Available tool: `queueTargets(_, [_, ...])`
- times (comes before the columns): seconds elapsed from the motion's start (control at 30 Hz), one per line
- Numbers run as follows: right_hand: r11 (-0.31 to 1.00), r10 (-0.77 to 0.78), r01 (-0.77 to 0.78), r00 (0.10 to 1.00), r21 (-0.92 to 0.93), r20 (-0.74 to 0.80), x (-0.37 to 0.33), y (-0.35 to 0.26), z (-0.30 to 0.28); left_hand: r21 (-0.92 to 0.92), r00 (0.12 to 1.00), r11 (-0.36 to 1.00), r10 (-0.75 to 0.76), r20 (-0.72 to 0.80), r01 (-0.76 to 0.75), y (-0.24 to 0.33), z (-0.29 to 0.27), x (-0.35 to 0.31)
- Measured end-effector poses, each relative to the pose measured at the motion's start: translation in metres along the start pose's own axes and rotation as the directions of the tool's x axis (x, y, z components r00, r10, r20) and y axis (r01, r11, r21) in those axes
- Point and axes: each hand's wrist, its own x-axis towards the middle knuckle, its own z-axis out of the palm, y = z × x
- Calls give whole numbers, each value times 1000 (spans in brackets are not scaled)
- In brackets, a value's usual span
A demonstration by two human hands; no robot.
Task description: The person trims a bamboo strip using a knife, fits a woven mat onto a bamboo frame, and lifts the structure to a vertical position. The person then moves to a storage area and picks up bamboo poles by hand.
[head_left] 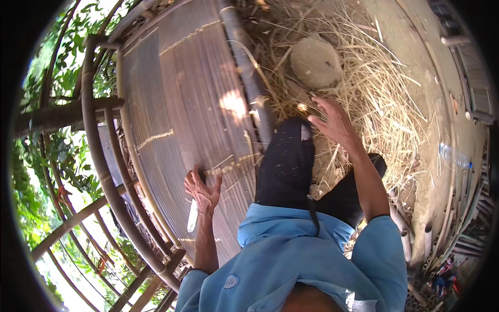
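Observation:
My left hand (201, 189) is over the slatted bamboo bench (182, 99), its thumb spread away from half-curled fingers. From beneath its wrist side sticks out a pale, shiny, blade-like piece (193, 216); the hand hides the rest. A dark patch shows between thumb and fingers, and I cannot make out whether it is a handle or a shadow. My right hand (334, 120) hovers over the straw beside my knee, thumb and fingers apart, with nothing seen in it. Close beyond its fingertips lie a narrow brown piece (300, 93) and a round wooden block (315, 61).
Loose straw (384, 99) covers the ground around the block. A thick bamboo pole (247, 67) edges the bench. On the left stands a bamboo railing (96, 119) with leaves behind. A clear plastic bottle (455, 155) lies at right, near stacked bamboo poles (470, 234).

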Motion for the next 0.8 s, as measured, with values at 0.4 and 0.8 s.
queueTargets(0.4, [911,330,-369,920,182,212,-96,119,-101,-217,860,891,445,250,-399,133,51,-6])
queueTargets(0.8, [823,158,-326,918,464,364,-78,51,-285,-653,825,583,554,-117,-484,537,-69,-42])
